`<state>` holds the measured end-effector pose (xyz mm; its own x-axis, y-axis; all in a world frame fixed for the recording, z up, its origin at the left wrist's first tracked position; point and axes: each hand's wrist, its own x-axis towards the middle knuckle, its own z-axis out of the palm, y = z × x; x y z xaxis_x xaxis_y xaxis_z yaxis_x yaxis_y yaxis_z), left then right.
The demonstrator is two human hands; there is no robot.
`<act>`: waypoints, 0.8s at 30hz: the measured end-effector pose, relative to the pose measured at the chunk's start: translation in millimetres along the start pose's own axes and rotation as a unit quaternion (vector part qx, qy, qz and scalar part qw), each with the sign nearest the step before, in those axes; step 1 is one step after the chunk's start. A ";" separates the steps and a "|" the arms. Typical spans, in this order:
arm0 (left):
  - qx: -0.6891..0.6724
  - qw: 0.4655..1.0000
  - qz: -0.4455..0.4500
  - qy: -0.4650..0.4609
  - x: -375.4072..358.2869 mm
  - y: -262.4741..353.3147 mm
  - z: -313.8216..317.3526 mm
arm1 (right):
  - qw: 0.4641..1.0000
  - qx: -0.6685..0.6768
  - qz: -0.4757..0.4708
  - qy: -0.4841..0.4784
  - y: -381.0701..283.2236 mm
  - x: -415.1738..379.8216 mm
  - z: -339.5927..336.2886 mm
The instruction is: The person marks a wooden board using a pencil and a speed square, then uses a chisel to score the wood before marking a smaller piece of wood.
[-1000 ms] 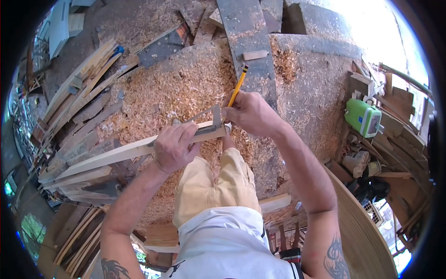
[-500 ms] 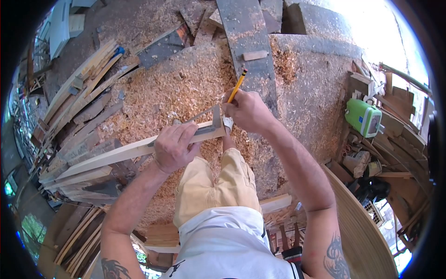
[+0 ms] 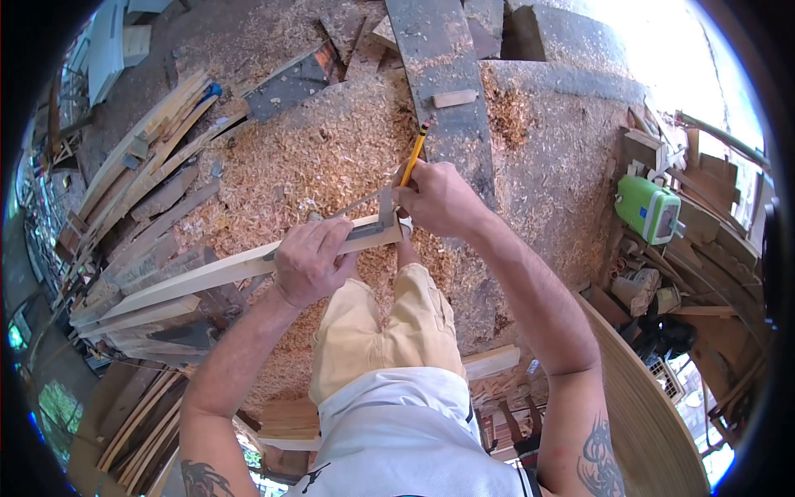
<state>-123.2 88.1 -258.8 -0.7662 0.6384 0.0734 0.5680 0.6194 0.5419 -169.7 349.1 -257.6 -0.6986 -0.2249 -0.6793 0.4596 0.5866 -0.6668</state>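
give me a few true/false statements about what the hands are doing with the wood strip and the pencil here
1. The right hand holds a yellow pencil. True.
2. The left hand is lifted clear of the long pale wooden strip. False: its grip presses down on the strip and on the metal try square lying there.
3. The pencil's eraser end points down at the wood. False: the eraser end points up and away; the tip is down by the square's blade.
4. A green plastic case sits off to the person's right. True.
5. The ground under the strip is bare concrete. False: wood shavings cover it.
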 end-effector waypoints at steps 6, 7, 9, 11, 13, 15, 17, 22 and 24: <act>0.019 1.000 -0.008 -0.008 -4.2 -1.1 2.6 | 0.997 -0.069 -0.010 -0.028 -5.2 -1.3 -2.6; 0.018 1.000 -0.009 -0.010 -4.2 -0.7 2.5 | 0.997 -0.071 -0.020 -0.031 -6.4 -4.6 -4.4; 0.019 1.000 -0.008 -0.007 -4.2 -0.4 3.0 | 0.997 -0.043 -0.026 -0.052 -16.2 -16.5 -13.5; 0.018 1.000 -0.007 -0.002 -3.9 -0.7 3.5 | 0.996 0.017 -0.019 -0.087 -33.7 -39.1 -26.9; 0.016 1.000 -0.009 0.006 -3.1 -0.9 3.9 | 0.994 0.098 -0.041 0.014 -28.4 -59.9 -30.3; 0.015 1.000 -0.007 0.008 -1.6 -0.4 2.3 | 0.980 0.165 -0.048 0.099 -16.9 -73.0 -36.1; 0.005 1.000 -0.006 0.012 3.3 3.1 -2.4 | 0.960 0.220 -0.037 0.170 8.4 -80.9 -34.1; -0.038 0.998 -0.029 0.034 9.3 5.1 -12.3 | 0.970 0.174 0.072 0.152 70.6 -100.3 -2.0; -0.031 0.996 -0.064 0.051 7.6 1.9 -15.0 | 0.975 0.133 0.077 0.160 94.4 -106.2 18.2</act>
<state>-132.5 87.3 -244.7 -0.8591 0.5049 0.0837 0.4470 0.6605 0.6033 -42.2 414.3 -254.0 -0.7260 0.1280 -0.6757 0.6685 0.3619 -0.6497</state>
